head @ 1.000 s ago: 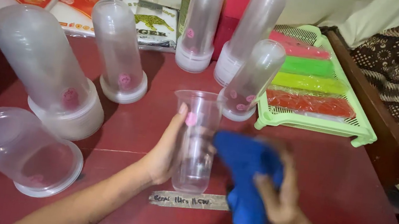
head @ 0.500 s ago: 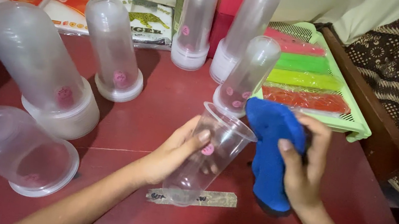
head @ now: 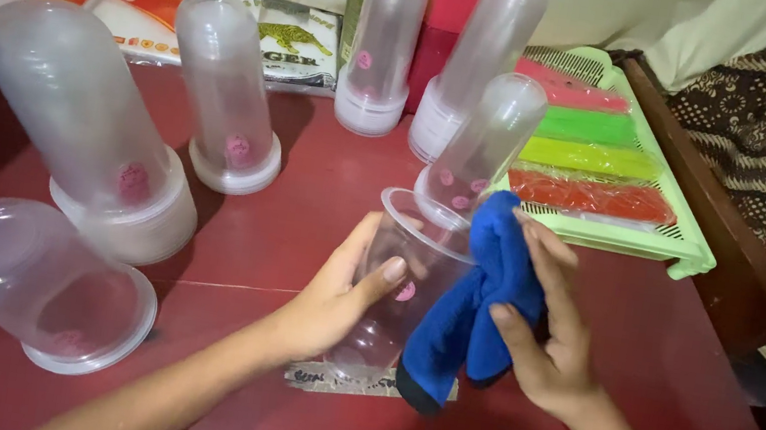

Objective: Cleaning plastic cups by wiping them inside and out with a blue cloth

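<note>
Now the blue cloth (head: 476,298) sits pressed against the rim and side of the clear plastic cup (head: 398,282), where half a second ago it was held a little apart from the cup, off to the right. The right hand (head: 540,342) has brought it in: the fingers are curled round the bunched cloth, thumb on the near side, the others stretched over the top fold, so the hand is closed on the cloth and nothing else. The left hand (head: 336,298) has the cup in a loose wrap, thumb lying across the front wall just above a small pink sticker, and the cup leans with its mouth up and toward the right, its base low near a strip of tape (head: 350,378) stuck on the red table (head: 307,184). 1 second ago the cup stood nearly upright; it is tilted now, which turns its open mouth to the cloth. Judging from that, wiping of the cup is under way at the rim.

Around them stand 6 upside-down stacks of the same clear cups, the nearest stack (head: 477,148) just behind the held cup. A green tray (head: 697,251) with coloured packets lies to the right, near but not touching the hands.
</note>
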